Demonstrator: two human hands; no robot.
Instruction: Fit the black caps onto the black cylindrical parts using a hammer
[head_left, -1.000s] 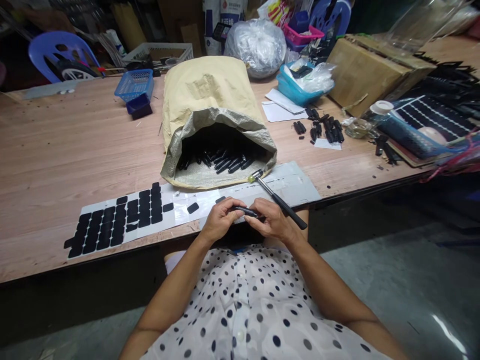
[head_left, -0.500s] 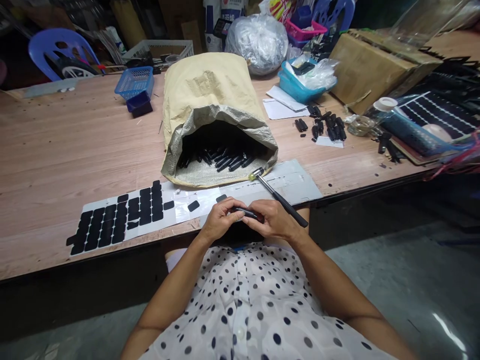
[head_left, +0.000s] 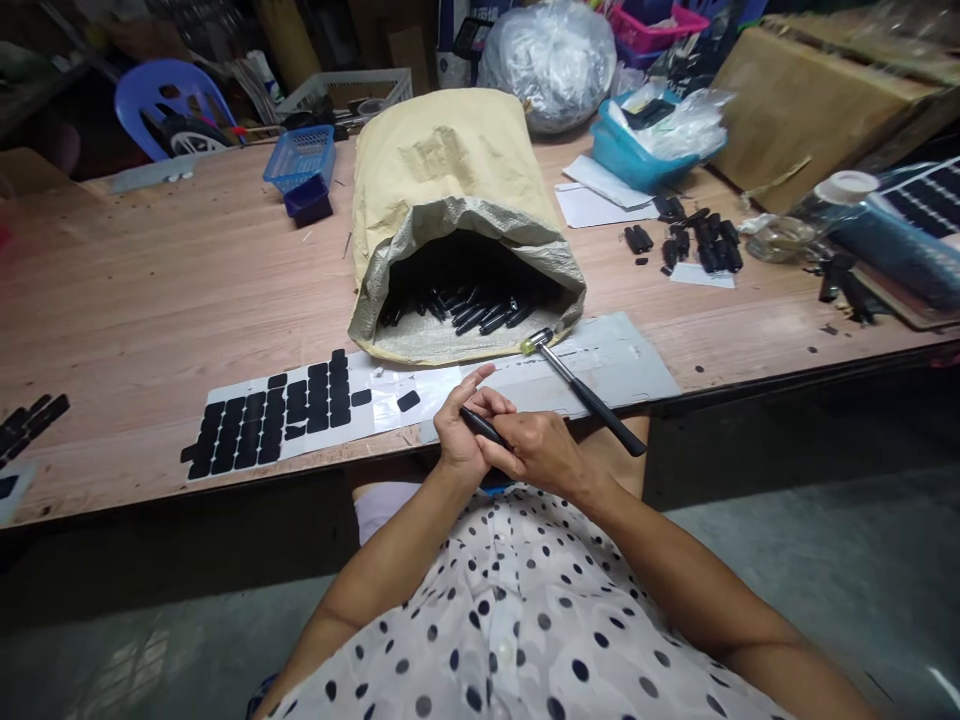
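My left hand [head_left: 466, 428] is turned palm up, thumb raised, with a slim black oblong piece [head_left: 482, 425] lying across its palm and fingers. The near end of that piece is in my right hand [head_left: 540, 447], whose fingers are closed around it and partly hide it. Both hands are at the table's front edge. Beyond them, a mallet [head_left: 592, 400] with a black handle and yellow tip lies on a grey board [head_left: 630, 355]. To the left is a sheet of black rounded stickers [head_left: 247, 430], with one loose sticker [head_left: 409, 401] nearer my hands.
A tan sack [head_left: 457, 150] lies with its mouth towards me, several black pieces [head_left: 480, 315] inside. Small black parts [head_left: 709, 240] sit at right, near a blue basin [head_left: 637, 160] and a cardboard box [head_left: 795, 110]. Blue baskets [head_left: 300, 160] stand at back left.
My left hand has turned palm up and its thumb has lifted off the black piece. My right hand keeps its hold. The view has swung left, showing more stickers at the far left.
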